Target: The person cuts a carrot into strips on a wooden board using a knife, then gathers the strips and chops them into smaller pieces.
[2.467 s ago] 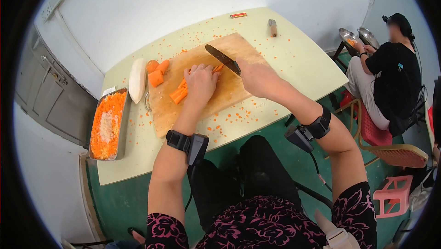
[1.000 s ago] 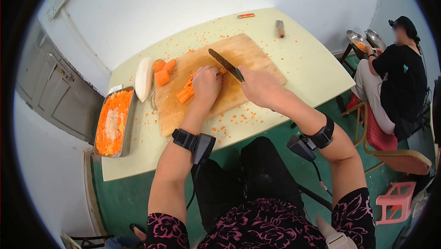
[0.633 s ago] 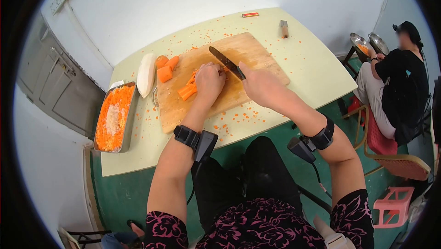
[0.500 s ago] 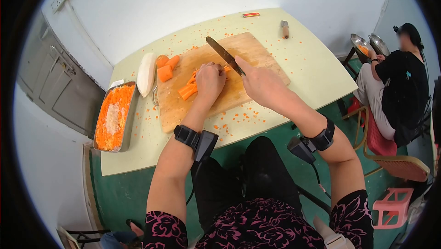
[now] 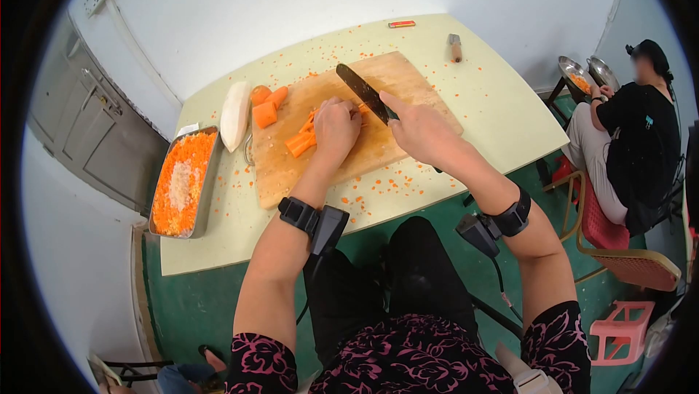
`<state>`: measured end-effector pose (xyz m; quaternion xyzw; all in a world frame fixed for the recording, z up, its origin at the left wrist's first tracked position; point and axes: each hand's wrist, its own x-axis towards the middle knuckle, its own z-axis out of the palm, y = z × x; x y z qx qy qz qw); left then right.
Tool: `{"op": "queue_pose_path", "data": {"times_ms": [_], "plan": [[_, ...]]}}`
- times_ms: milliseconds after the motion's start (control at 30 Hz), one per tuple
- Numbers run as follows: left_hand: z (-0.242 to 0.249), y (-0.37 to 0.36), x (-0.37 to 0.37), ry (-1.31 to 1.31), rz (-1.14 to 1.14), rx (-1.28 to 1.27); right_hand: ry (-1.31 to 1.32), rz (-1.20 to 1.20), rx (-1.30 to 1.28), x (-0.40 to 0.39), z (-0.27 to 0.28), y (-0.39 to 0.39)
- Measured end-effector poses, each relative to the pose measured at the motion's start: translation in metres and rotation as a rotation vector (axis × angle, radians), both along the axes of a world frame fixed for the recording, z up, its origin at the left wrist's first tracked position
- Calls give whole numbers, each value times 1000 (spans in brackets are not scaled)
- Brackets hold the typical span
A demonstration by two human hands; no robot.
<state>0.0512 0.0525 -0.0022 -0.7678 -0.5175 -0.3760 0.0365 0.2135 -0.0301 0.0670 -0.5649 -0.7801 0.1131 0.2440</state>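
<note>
My right hand [image 5: 421, 130] is closed round the handle of a kitchen knife [image 5: 360, 90], whose dark blade points up and left above the wooden cutting board [image 5: 422, 96]. Beside the blade, my left hand [image 5: 336, 129] presses curled fingers down on carrot sticks [image 5: 301, 142] lying on the board. Some of the carrot is hidden under those fingers. Larger carrot pieces [image 5: 265, 114] rest at the board's left edge. A peeled white radish [image 5: 235, 117] lies on the table left of the board.
A metal tray [image 5: 211, 183] of diced carrot with pale bits stands at the table's left end. Toward the back lie a wooden-handled tool [image 5: 455, 48] and a small red object [image 5: 402, 24]. Orange scraps dot the table [image 5: 502, 117]. A person [image 5: 633, 125] sits at the right near metal bowls.
The knife and my right hand have shifted slightly right and down, with the blade tilted more steeply. My left hand stays on the carrot sticks.
</note>
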Motion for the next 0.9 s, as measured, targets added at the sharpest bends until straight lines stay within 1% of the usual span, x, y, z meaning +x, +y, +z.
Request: {"op": "queue_pose_path", "data": {"times_ms": [33, 133, 233, 333, 433, 567, 733, 767, 833, 900], "plan": [[-2, 1, 0, -8, -1, 17, 17, 0, 14, -1, 1, -1], [-4, -1, 0, -4, 4, 32, -44, 3, -78, -4, 5, -2], [-5, 3, 0, -23, -8, 66, -21, -2, -37, -6, 15, -7], [-7, 4, 0, -20, 1, 67, -46, 10, 39, -6, 8, -4], [-4, 1, 1, -14, 12, 60, -48, 11, -11, -8, 1, -2], [-6, 3, 0, -44, 1, 49, -16, -2, -8, -9, 10, -6], [-4, 1, 2, -26, 8, 62, -14, 5, 10, -9, -5, 3], [-4, 1, 1, -25, 8, 67, -14, -15, -23, -8, -4, 3], [-6, 3, 1, -22, 10, 86, -18, -54, -92, -12, 17, -7], [-8, 3, 1, -24, 5, 86, -22, -40, -88, -11, 8, -4]]}}
